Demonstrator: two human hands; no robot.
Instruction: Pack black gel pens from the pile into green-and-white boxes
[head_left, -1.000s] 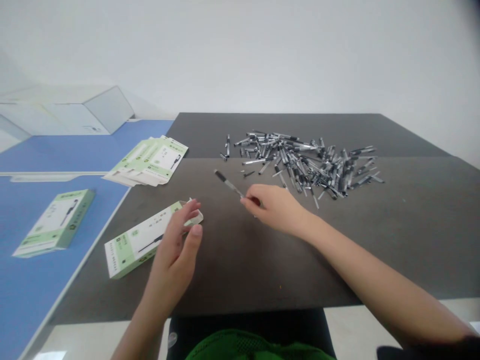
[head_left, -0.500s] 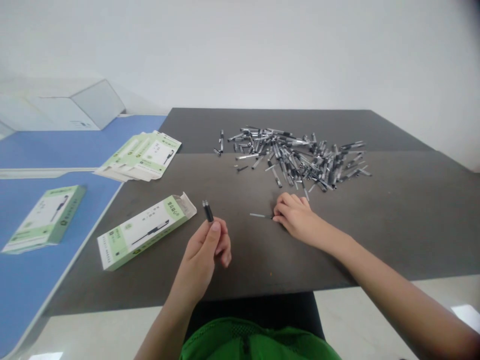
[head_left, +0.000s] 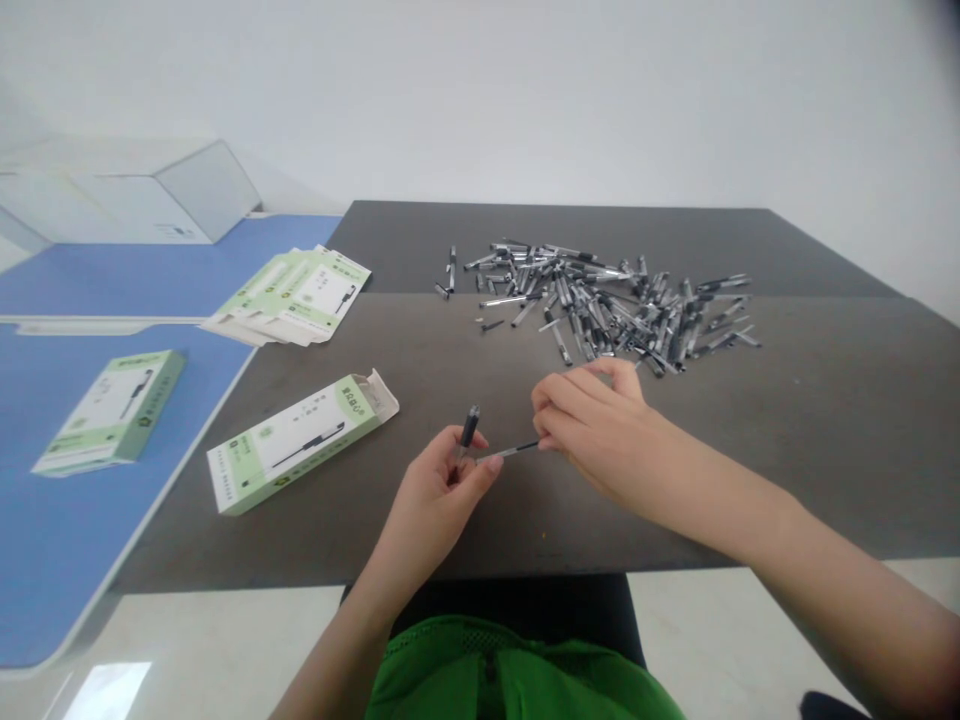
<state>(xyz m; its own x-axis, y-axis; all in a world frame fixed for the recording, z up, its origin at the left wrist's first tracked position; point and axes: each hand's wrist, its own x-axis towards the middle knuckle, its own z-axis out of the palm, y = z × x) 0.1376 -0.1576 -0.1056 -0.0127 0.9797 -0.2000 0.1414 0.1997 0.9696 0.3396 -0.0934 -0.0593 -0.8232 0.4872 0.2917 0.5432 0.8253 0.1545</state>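
My left hand (head_left: 442,490) is closed around a dark pen barrel (head_left: 469,428), which sticks up and to the right from my fingers. A thin pen refill (head_left: 514,451) is pinched in my right hand (head_left: 592,420), its tip pointing left at my left thumb. Both hands hover over the near middle of the dark table (head_left: 787,420). An open green and white pen box (head_left: 300,440) lies flat just left of my left hand, its flap end toward the hands.
A large pile of loose pens (head_left: 600,305) lies spread across the table's far middle. A fanned stack of flat green boxes (head_left: 296,297) sits at the far left edge. On the blue surface (head_left: 45,540) to the left lies one closed green box (head_left: 112,410).
My right hand has lifted the refill off the table and brought it left toward my left hand. My left hand has tilted the barrel to the right and moved closer to the right hand.
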